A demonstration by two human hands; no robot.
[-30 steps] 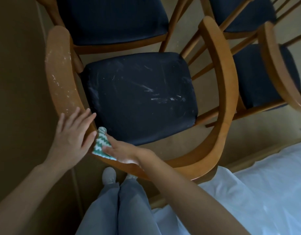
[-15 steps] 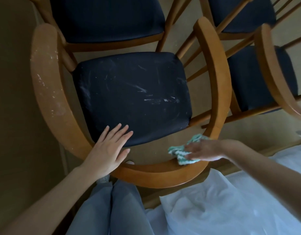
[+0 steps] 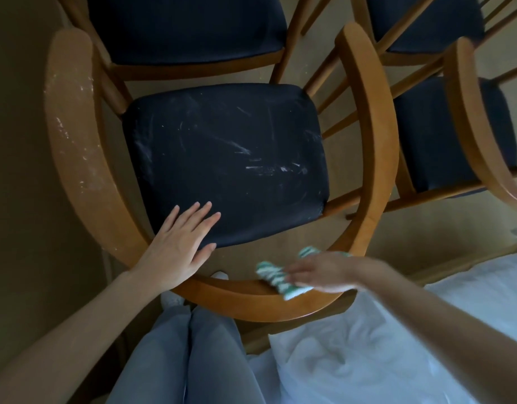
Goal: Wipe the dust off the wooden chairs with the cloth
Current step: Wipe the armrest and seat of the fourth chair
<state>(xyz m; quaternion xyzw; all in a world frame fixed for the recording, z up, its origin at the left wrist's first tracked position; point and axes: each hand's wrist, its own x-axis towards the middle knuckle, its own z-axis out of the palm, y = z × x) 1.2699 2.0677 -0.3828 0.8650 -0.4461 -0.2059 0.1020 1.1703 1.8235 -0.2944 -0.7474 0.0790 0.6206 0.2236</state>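
Chair: curved honey-brown wooden armchair [image 3: 374, 135] with a dusty dark-blue seat, nearest of four chairs in view.
Cloth: one green-and-white striped cloth [image 3: 273, 275], on the rear rail.
Right hand [image 3: 321, 271]: blurred; grip seemingly pressed flat on the cloth.
Left hand [image 3: 178, 246]: fingers spread, bracing rail and seat edge.
Risk: white dust on the left arm could be missed; a fast swipe may scatter it onto the seat.

One view only, from the person's head, looking steeply down and forward over the nearest wooden chair [image 3: 371, 147]. It sits close: that chair's curved back rail fills the middle, both forearms enter from the bottom edge below it, the person's legs [image 3: 190, 354] hang under it, and more chairs crowd beyond it up top.
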